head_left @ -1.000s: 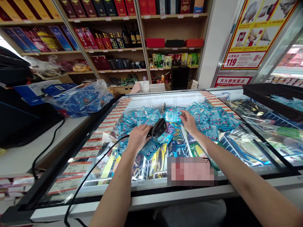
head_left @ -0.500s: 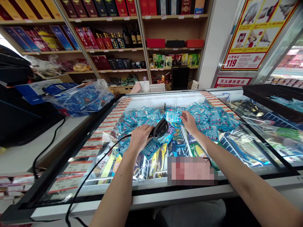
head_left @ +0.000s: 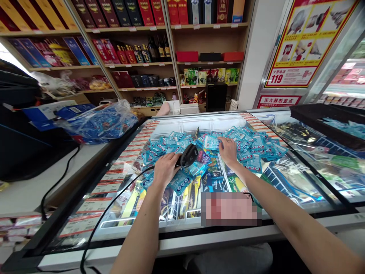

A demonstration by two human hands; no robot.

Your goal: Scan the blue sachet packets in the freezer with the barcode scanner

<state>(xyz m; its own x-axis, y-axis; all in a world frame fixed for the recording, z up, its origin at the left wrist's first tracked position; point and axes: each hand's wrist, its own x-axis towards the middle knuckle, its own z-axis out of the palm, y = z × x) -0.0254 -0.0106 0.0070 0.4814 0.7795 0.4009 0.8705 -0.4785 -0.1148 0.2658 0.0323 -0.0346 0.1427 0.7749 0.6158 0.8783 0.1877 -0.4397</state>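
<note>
My left hand is closed round the grip of a black barcode scanner, whose head points away from me over the glass lid. Its black cable runs back toward me along the lid. My right hand pinches one light blue packet at its edge, just beyond the scanner head. Both hands hover over several light blue packets spread across the lid of a chest freezer.
A clear bag of blue packets lies on the white counter to the left. A black tray rests on the freezer at right. Shelves of boxes and bottles stand behind. A pixelated patch covers part of the lid.
The view tipped slightly down and shifted. My right hand drew the packet a little nearer the scanner; my left hand kept the scanner in much the same place.
</note>
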